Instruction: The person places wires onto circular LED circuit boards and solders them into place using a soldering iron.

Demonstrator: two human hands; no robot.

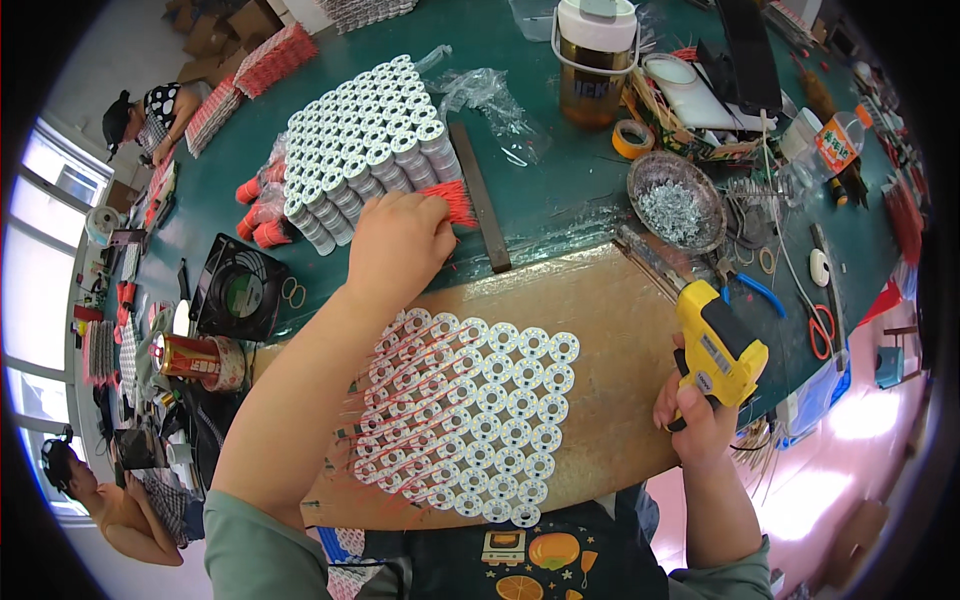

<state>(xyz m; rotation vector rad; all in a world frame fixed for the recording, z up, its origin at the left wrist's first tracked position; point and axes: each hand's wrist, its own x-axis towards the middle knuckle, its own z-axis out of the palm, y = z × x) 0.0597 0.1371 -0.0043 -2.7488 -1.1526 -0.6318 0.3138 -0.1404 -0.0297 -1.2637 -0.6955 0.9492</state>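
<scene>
My left hand [402,245] reaches forward with its fingers pinched at the near end of a bunch of red wires [453,203]; how many it grips is hidden. The bunch lies against stacks of white ring-shaped circuit boards [362,135]. My right hand [697,412] is wrapped round the handle of a yellow pistol-shaped soldering gun [722,345], its long nose pointing forward and left. Between my arms, rows of ring boards [492,425] lie flat on a brown work board [610,400]. Thin red wires [415,385] cross the left rows at a slant.
A dark metal bar [480,200] lies right of the stacks. Further right are a bowl of silvery bits [672,207], blue-handled pliers [752,292], red-handled scissors [822,330] and a lidded jug [594,70]. A black fan [240,290] stands left. Two people sit at the far left.
</scene>
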